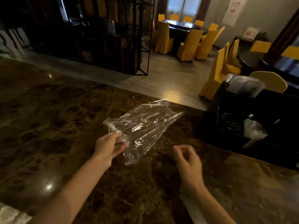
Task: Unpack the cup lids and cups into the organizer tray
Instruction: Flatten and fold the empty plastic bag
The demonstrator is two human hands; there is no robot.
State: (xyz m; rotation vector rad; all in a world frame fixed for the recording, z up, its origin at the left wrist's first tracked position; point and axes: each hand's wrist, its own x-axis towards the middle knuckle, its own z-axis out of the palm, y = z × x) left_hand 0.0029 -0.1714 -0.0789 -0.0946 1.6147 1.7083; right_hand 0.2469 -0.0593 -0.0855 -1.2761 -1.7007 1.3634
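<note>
My left hand [110,146] pinches one end of a clear, empty-looking plastic bag [142,125], which hangs just above the brown marble counter [56,126]. To its right, my right hand [187,159] hovers over the counter with curled fingers and nothing in it, slightly blurred. A black organizer tray [229,138] stands at the right edge of the counter. In it I see clear lids [231,120], a stack of clear cups lying in a front compartment [254,131] and a plastic-wrapped stack [246,84] standing at its back.
The counter's far edge runs diagonally from the left to the tray. Beyond it lie a tiled floor, a black metal shelf unit [105,38] and dark round tables with yellow-covered chairs [189,44]. A pale cloth [11,214] shows at the bottom left corner.
</note>
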